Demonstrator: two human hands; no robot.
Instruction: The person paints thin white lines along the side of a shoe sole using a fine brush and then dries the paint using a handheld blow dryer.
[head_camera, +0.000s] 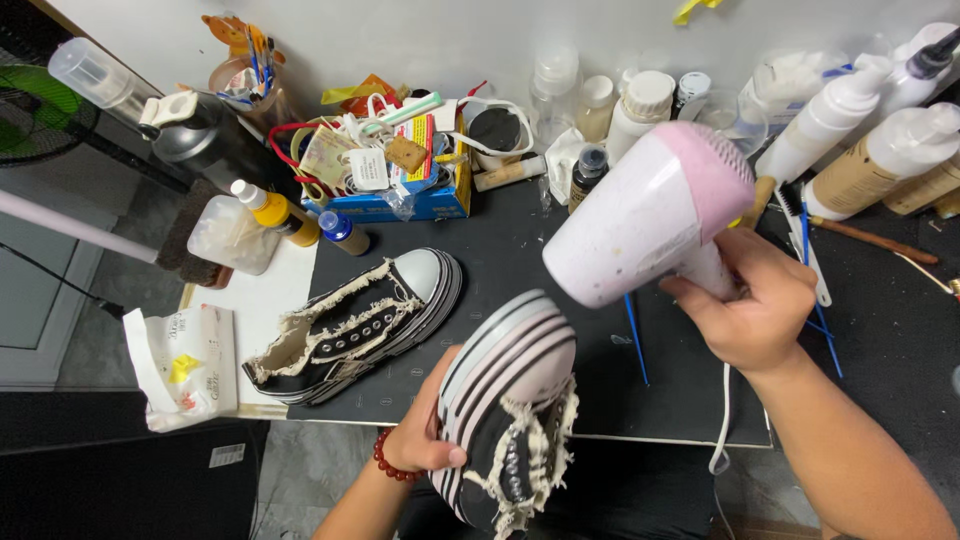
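Your right hand is wrapped tight around the handle of a pink-and-white hair dryer, whose nozzle points down and left toward the toe of the shoe below it. Your left hand, a red bead bracelet at its wrist, grips the side of a black canvas sneaker with a striped sole and frayed edges, toe up. Just beyond your left hand, the matching second sneaker lies on the black mat. Farther beyond your right hand stand white pump bottles.
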